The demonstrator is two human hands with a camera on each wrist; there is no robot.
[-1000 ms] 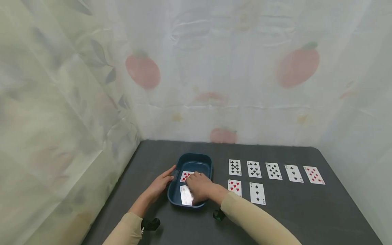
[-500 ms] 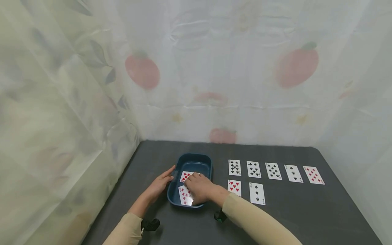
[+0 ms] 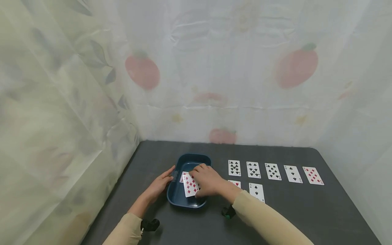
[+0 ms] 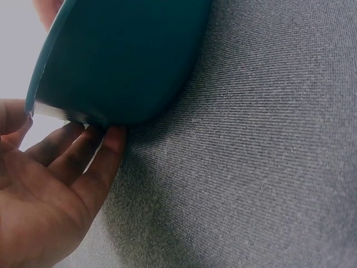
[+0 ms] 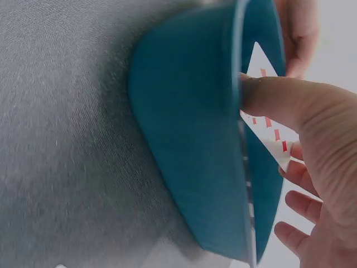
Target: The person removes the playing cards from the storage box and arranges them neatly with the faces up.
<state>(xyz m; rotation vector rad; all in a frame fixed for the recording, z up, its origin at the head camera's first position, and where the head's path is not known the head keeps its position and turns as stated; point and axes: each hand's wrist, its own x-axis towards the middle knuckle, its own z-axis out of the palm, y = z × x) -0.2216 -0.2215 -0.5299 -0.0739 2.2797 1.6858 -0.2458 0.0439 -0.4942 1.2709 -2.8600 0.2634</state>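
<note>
From up at the head, I see the right hand (image 3: 208, 180) pinching a white card with red diamonds (image 3: 190, 185) over a dark blue plastic tray with round corners (image 3: 178, 199). Another white card (image 3: 182, 179) peeks out underneath; if they stick, it could get dragged too. The beige cloth sleeve (image 3: 266, 219) hides part of a white card with black spades (image 3: 256, 190), and could knock it crooked on the dark grey desk (image 3: 297, 217).

At the left wrist, the left hand (image 4: 47, 195) touches the tray's outside with nearly straight fingers. A bump might make the tray slide.

At the right wrist, the thumb and fingers hold the card slanted, so the rim could catch it.
</note>
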